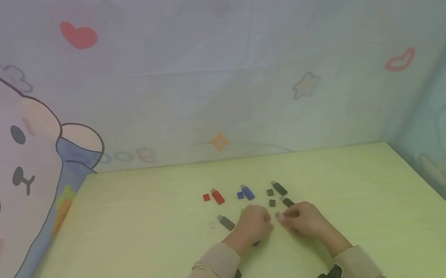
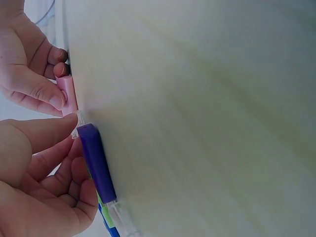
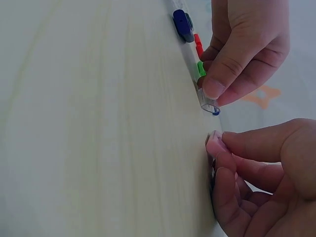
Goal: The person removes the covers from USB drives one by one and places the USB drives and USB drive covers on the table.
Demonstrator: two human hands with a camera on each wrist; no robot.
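My left hand (image 1: 254, 222) pinches a small clear cap (image 3: 208, 102) between thumb and fingers, its open end facing the right hand. Across a narrow gap, my right hand (image 1: 304, 218) holds a pink USB stick (image 3: 216, 143), its connector end pointing toward the cap. Most of the stick is covered by the fingers. Close beside the left hand lies a purple USB stick (image 2: 96, 160) with a clear cap (image 2: 123, 219) at its far end. A green USB stick (image 3: 201, 69) shows partly behind the left hand.
Farther back on the table (image 1: 144, 250) lie a red USB stick (image 1: 217, 196), a blue one (image 1: 247, 192) and a black one (image 1: 279, 188), each beside a separate square cap. Another black stick (image 1: 288, 202) is behind the right hand. A grey stick (image 1: 225, 222) lies left, near a clear cap (image 1: 213, 225).
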